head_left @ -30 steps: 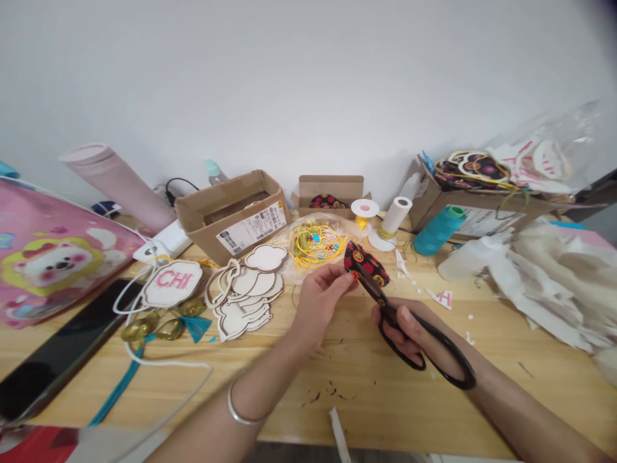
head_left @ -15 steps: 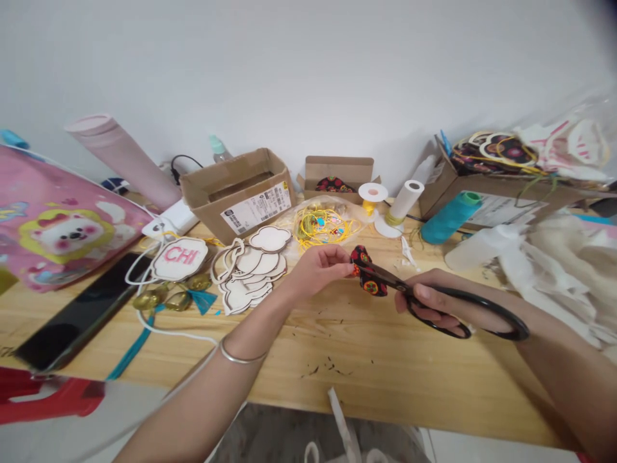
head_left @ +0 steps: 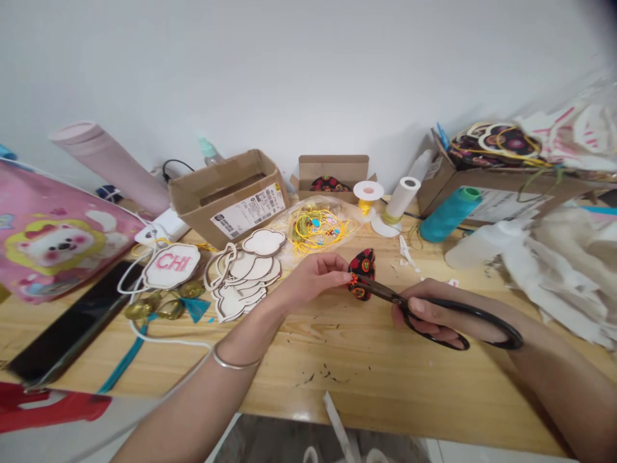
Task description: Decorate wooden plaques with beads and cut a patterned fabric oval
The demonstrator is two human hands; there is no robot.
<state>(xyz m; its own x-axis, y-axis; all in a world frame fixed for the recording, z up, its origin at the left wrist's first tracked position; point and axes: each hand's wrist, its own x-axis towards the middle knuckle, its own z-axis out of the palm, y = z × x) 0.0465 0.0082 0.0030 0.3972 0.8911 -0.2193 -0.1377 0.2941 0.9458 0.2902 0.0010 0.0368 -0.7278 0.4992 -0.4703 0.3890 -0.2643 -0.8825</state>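
Between its thumb and fingers, my left hand [head_left: 322, 275] pinches a small piece of black fabric [head_left: 365, 262] with red, orange and green patterns. My right hand [head_left: 424, 312] is wrapped around the black handles of a pair of scissors [head_left: 486, 307]. The blades point left and their tips lie against the fabric near my left fingertips. Whether the blades are cutting into it I cannot tell. Small dark scraps [head_left: 324, 373] lie on the wooden table [head_left: 385, 392] below.
Left of my hands are white cloud-shaped pieces [head_left: 245, 270], gold bells [head_left: 169, 305] and a phone [head_left: 72, 328]. Behind stand an open cardboard box [head_left: 226, 199], a bag of yellow cords [head_left: 322, 228], a yellow thread spool [head_left: 369, 193] and a teal thread cone [head_left: 448, 215]. White cloth [head_left: 563, 276] lies right.
The fabric has turned in my left hand, with more of it now standing above the blades. The scissors have shifted slightly down and left. The view has moved a little.
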